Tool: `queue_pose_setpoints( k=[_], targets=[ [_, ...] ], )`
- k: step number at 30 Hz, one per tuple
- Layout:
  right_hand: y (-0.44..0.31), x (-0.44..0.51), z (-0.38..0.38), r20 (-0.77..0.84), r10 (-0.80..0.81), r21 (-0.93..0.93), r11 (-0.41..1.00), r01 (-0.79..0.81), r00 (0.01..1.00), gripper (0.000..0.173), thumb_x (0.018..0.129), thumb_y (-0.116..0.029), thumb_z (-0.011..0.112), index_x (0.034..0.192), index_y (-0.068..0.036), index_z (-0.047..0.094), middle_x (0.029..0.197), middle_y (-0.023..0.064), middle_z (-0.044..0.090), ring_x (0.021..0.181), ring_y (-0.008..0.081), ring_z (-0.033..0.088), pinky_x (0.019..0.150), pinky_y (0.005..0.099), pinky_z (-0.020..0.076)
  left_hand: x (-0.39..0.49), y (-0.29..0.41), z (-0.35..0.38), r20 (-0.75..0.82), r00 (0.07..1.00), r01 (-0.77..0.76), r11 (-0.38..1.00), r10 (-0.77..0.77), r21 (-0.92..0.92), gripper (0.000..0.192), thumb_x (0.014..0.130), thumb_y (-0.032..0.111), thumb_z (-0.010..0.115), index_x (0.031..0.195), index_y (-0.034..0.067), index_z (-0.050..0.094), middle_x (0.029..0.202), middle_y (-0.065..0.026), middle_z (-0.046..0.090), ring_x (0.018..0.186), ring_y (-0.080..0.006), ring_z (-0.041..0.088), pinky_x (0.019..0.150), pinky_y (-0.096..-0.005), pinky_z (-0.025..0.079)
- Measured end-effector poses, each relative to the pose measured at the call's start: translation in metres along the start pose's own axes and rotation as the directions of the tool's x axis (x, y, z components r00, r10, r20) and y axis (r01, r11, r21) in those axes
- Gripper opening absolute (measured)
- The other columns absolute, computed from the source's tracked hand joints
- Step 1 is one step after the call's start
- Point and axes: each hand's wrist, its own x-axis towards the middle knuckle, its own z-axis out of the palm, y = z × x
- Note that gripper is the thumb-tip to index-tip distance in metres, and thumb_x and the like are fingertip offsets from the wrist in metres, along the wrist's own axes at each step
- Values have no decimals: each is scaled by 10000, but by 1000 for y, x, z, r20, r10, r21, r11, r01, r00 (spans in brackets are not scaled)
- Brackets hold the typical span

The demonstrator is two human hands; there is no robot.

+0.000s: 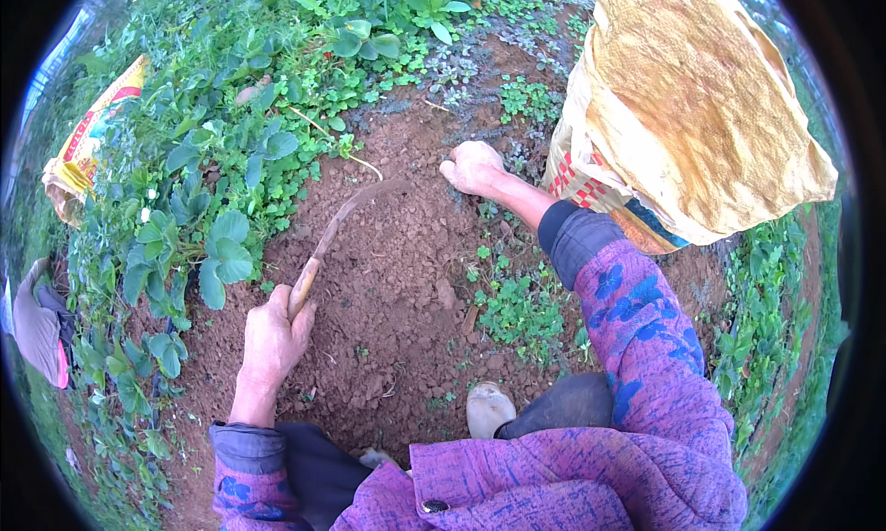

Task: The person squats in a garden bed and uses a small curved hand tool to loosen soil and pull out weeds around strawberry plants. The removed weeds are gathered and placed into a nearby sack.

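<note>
My left hand point(271, 337) grips the wooden handle of a sickle point(331, 232). Its curved, soil-stained blade reaches up and to the right, and the tip lies on loose reddish-brown soil point(377, 282). To the right of that tip, my right hand point(477, 169) is low over the ground with its fingers curled in. Small grey-green weeds point(453, 74) grow just beyond it, and bits of green show beneath the fist. The palm is hidden, so whether anything is held there cannot be seen.
A woven plastic sack point(692, 109) stands at the right, close to my right forearm. Strawberry plants point(227, 251) and clover-like weeds point(522, 316) border the soil. Another printed sack point(97, 136) lies at far left, near a partly visible person point(43, 323). My shoe point(489, 410) rests below.
</note>
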Motion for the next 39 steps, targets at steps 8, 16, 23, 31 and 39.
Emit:
queue_pose_setpoints(
  k=[8,16,23,31,39],
  targets=[
    [53,-8,-43,-285,153,86,987,-133,946,351,755,-291,571,991,-59,686,909,187,688,926,343,654,861,405,500,3,-7,-3,-8,999,-43,998,42,-39,231,839,209,669,842,31,521,644,-217,595,633,-414,620,532,-460,472],
    [33,20,-10,-207,229,95,972,-213,951,542,841,-506,585,1017,-2,682,999,224,673,988,354,643,892,405,487,-1,-10,-4,-35,997,-75,995,73,-64,231,831,203,674,833,28,523,619,-218,584,608,-414,613,512,-456,464],
    [16,33,-16,-46,324,7,946,-325,945,540,872,-483,561,914,43,672,918,245,673,902,359,666,823,413,525,2,-13,-3,-27,997,-77,995,76,-56,235,831,215,670,842,23,535,634,-224,593,634,-420,617,539,-468,475],
    [42,36,-10,-46,275,226,939,-258,960,434,837,-355,554,907,54,679,812,210,687,737,287,696,788,360,536,-2,-13,-8,-5,999,-53,996,52,-72,229,829,216,672,851,26,546,650,-228,598,647,-428,617,555,-471,479],
    [60,31,11,-230,204,285,949,-135,951,513,768,-398,576,1013,43,667,938,249,670,944,362,649,883,387,492,-1,-12,-10,6,998,-60,995,60,-74,234,831,211,673,847,18,541,650,-228,594,649,-422,619,546,-456,476]
  ],
)
